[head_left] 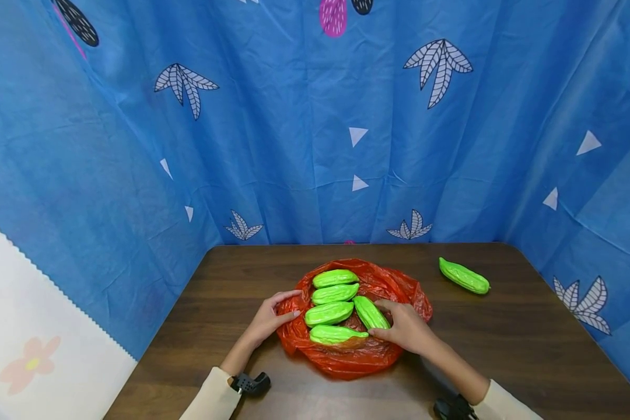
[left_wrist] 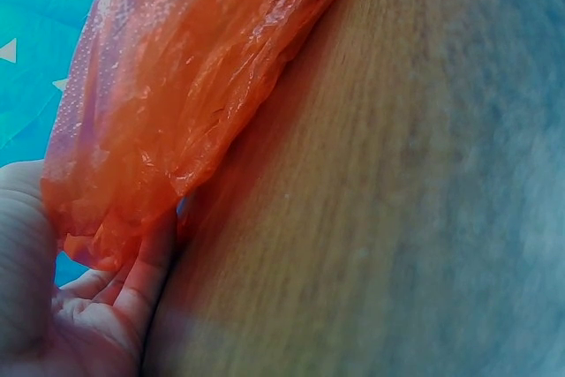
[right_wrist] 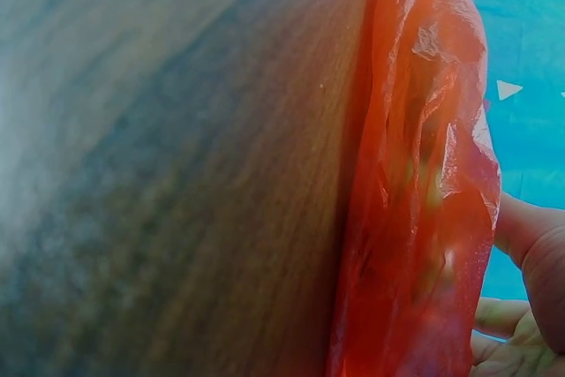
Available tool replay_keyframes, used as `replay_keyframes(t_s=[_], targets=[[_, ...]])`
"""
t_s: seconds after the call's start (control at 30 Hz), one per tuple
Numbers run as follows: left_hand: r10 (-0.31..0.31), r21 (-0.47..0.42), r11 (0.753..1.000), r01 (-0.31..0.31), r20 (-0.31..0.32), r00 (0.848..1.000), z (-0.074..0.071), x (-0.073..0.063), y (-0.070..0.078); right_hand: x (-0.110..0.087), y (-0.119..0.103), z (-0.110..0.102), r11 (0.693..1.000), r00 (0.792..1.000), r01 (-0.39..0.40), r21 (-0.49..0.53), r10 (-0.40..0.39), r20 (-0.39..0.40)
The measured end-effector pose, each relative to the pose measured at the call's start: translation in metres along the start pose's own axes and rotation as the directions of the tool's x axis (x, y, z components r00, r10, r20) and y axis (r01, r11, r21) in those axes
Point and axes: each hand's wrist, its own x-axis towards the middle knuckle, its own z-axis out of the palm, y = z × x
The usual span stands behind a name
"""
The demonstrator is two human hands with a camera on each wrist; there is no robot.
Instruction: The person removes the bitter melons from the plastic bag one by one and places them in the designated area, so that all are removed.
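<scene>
An open red plastic bag lies in the middle of the table with its sides spread low. Several bright green, ridged bitter gourds are stacked in a column on its left side. To their right, a slanted bitter gourd lies between the thumb and fingers of my right hand. My left hand holds the bag's left side, thumb and fingers apart. Red film comes between that thumb and the fingers in the left wrist view. In the right wrist view, the bag's wall hides the gourds.
Another bitter gourd lies on the brown wooden table at the back right, outside the bag. A blue patterned curtain hangs behind the table and along its sides. A white cloth is at the left.
</scene>
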Motion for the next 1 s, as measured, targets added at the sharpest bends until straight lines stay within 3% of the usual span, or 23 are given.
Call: replay_keyframes(t_s=[0.1,0.4,0.63,1.0], targets=[[-0.008,0.005,1.0,0.008,0.004,1.0,0.0,0.002,-0.003,0.001,0.001,-0.002,1.0,1.0,-0.003,0.012,0.003,0.009],[-0.016,0.023,1.0,0.016,0.002,1.0,-0.004,0.012,-0.029,0.0,0.003,-0.006,0.999,1.0,0.0,0.042,0.0,0.007],[-0.008,-0.005,1.0,0.008,0.02,1.0,-0.006,0.013,-0.03,-0.001,0.001,-0.011,0.997,0.999,-0.048,0.062,0.049,-0.015],[-0.006,0.039,0.999,0.006,0.006,1.0,-0.004,0.01,-0.026,-0.001,0.004,-0.02,0.993,0.998,-0.051,0.104,0.055,-0.036]])
